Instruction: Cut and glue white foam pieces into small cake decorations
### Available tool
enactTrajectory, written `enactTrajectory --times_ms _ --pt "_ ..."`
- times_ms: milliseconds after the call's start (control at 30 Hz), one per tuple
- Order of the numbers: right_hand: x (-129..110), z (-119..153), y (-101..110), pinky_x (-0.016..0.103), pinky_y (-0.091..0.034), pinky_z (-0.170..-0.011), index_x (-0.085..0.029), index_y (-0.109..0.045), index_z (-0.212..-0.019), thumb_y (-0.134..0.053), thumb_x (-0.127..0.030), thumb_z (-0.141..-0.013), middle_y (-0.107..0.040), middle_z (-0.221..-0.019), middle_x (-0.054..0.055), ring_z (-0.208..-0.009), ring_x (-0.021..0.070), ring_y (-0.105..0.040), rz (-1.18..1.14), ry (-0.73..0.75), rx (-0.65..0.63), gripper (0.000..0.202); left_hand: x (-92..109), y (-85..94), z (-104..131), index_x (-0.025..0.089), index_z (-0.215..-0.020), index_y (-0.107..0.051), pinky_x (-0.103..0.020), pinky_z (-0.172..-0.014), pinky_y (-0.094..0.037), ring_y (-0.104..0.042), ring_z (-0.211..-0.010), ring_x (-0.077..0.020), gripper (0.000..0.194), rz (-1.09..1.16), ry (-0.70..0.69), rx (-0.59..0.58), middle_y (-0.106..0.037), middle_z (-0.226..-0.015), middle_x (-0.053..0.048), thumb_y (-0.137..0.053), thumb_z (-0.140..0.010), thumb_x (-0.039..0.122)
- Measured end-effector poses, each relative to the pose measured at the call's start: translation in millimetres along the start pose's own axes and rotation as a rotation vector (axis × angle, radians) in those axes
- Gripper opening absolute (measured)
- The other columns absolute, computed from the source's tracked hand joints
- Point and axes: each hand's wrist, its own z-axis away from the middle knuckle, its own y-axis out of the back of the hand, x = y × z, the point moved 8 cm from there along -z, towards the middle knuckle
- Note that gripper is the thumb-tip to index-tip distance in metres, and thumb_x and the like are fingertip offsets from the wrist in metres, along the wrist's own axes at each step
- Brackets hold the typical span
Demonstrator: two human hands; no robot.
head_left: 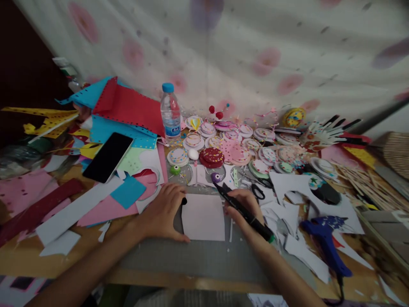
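A blank white sheet of paper lies on the grey mat in the middle. My left hand rests at its left edge, thumb and fingers spread apart; a small black thing, perhaps a pen cap, shows by its index finger. In my right hand is a black marker with a green end, held above the paper's right side, its tip pointing up and left. A small purple ball with an eye sits behind the paper, near the marker's tip.
Behind stand a water bottle and several decorated discs. A phone lies on coloured sheets at left. To the right are black scissors, paper scraps and a blue glue gun.
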Motion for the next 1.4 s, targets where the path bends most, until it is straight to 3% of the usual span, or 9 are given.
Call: enactTrajectory --times_ms 133,233,333,533,667,833,967,1167,1400 --pt "4 -14 -27 0.026 -0.038 -0.054 -0.026 -0.050 -0.095 -0.054 -0.036 -0.092 -0.052 -0.063 -0.006 -0.055 0.0142 -0.049 -0.059 -0.065 -0.022 0.011 -7 -2.6 -5 0.017 -0.105 -0.049 -0.059 -0.102 -0.030 -0.047 -0.112 -0.0386 0.082 0.019 -0.025 0.010 -0.054 -0.117 -0.016 -0.074 -0.049 0.071" --pt "11 -14 -43 0.031 -0.046 -0.060 -0.028 -0.052 -0.105 -0.051 -0.033 -0.093 -0.061 -0.075 -0.001 -0.063 0.0175 -0.057 -0.080 -0.126 -0.087 0.013 -11 -1.9 -1 0.017 -0.106 -0.051 -0.061 -0.103 -0.029 -0.046 -0.113 -0.0393 0.083 0.043 -0.005 0.035 -0.054 -0.119 -0.017 -0.073 -0.048 0.072" --pt "12 -11 -46 0.034 -0.048 -0.062 -0.028 -0.057 -0.098 -0.057 -0.031 -0.088 -0.063 -0.083 0.002 -0.070 0.0212 -0.060 0.037 -0.111 -0.086 0.010 -15 -0.3 4 0.016 -0.106 -0.052 -0.062 -0.101 -0.031 -0.046 -0.113 -0.0401 0.085 0.059 0.024 0.047 -0.055 -0.119 -0.018 -0.072 -0.048 0.074" --pt "24 -8 -54 0.031 -0.038 -0.048 -0.028 -0.050 -0.097 -0.056 -0.024 -0.087 -0.055 -0.070 -0.001 -0.057 0.0186 -0.051 0.148 -0.138 -0.099 0.012 -15 -0.7 7 0.014 -0.108 -0.049 -0.064 -0.102 -0.029 -0.049 -0.113 -0.0402 0.080 0.073 0.013 0.041 -0.054 -0.121 -0.020 -0.070 -0.055 0.072" --pt "21 -8 -49 0.032 -0.043 -0.053 -0.028 -0.054 -0.096 -0.058 -0.021 -0.085 -0.059 -0.078 0.002 -0.063 0.0190 -0.055 0.219 -0.087 -0.061 0.014 -16 -1.9 8 0.017 -0.109 -0.048 -0.064 -0.103 -0.029 -0.049 -0.114 -0.0390 0.074 0.105 0.025 0.034 -0.054 -0.123 -0.019 -0.071 -0.058 0.064" --pt "19 -7 -40 0.029 -0.043 -0.049 -0.029 -0.055 -0.095 -0.059 -0.027 -0.088 -0.062 -0.066 -0.001 -0.056 0.0179 -0.056 0.130 -0.172 -0.003 0.008 -17 -1.3 8 0.018 -0.108 -0.048 -0.064 -0.105 -0.026 -0.049 -0.116 -0.0384 0.073 0.149 0.017 0.043 -0.055 -0.124 -0.018 -0.074 -0.056 0.061" --pt "18 -8 -39 0.027 -0.045 -0.053 -0.027 -0.056 -0.093 -0.066 -0.028 -0.083 -0.065 -0.073 0.000 -0.061 0.0169 -0.059 0.167 -0.185 0.036 0.014 -18 -2.6 8 0.018 -0.108 -0.047 -0.063 -0.107 -0.024 -0.048 -0.117 -0.0384 0.077 0.153 0.022 0.036 -0.055 -0.124 -0.017 -0.075 -0.054 0.065" --pt "20 -9 -36 0.027 -0.038 -0.046 -0.024 -0.049 -0.069 -0.068 -0.027 -0.078 -0.057 -0.059 -0.003 -0.049 0.0141 -0.050 0.287 -0.177 0.087 0.021 -19 -3.6 8 0.018 -0.106 -0.045 -0.062 -0.105 -0.026 -0.048 -0.116 -0.0385 0.079 0.139 0.004 0.044 -0.055 -0.123 -0.017 -0.077 -0.052 0.066" --pt "27 -10 -41 0.023 -0.037 -0.044 -0.024 -0.048 -0.076 -0.063 -0.029 -0.084 -0.054 -0.057 -0.006 -0.047 0.0114 -0.048 0.406 -0.108 0.070 0.018 -20 -5.0 7 0.018 -0.105 -0.048 -0.063 -0.104 -0.028 -0.049 -0.115 -0.0395 0.077 0.164 0.030 0.038 -0.055 -0.122 -0.017 -0.078 -0.050 0.064"
